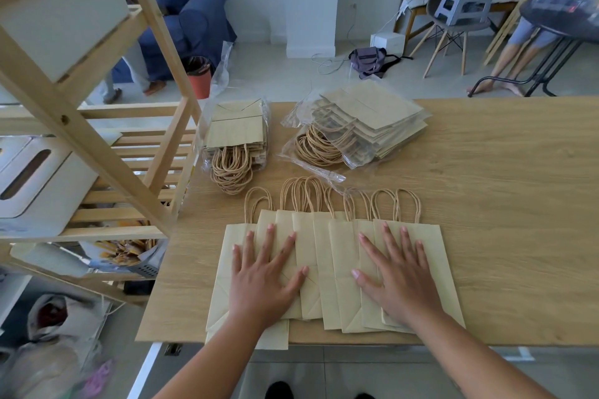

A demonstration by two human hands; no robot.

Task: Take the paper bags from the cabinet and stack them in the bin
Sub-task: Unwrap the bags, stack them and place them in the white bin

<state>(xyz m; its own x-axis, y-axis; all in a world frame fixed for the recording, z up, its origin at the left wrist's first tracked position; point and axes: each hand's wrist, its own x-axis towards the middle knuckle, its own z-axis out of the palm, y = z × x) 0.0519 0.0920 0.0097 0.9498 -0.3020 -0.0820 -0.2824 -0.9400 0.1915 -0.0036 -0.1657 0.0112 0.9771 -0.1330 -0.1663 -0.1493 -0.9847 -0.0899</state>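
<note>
Several flat beige paper bags (327,275) with brown twine handles lie fanned out in an overlapping row at the near edge of the wooden table (492,204). My left hand (264,278) rests flat on the left part of the row, fingers spread. My right hand (397,275) lies flat on the right part, fingers spread too. Neither hand grips a bag. Two more packs of bags in clear plastic sit farther back: one at the left (236,136) and a bigger one at the centre (366,123). No bin shows clearly.
A wooden shelf unit (107,152) stands left of the table with white boxes (35,185) on it. Behind the table are a blue armchair (191,6), a red pot (199,79), a grey chair (453,0) and a seated person's legs (509,65).
</note>
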